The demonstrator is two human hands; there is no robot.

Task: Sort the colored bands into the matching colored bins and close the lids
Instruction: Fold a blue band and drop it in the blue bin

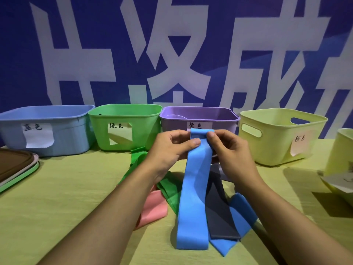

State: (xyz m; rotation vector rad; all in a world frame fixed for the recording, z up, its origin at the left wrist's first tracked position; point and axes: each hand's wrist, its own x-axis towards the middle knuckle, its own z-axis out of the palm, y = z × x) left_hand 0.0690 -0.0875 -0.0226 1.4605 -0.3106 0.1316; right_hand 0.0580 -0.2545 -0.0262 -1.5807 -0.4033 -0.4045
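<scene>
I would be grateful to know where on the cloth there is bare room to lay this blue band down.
Bare cloth lies between the lids, the blue bin and the left arm. A smaller patch sits before the yellow bin. The middle is crowded with the band pile.

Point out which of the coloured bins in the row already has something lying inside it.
The purple plastic bin, third from the left, labelled on its front: a pale purple piece shows inside it. The blue bin's and green bin's visible interiors show nothing clear.
</scene>
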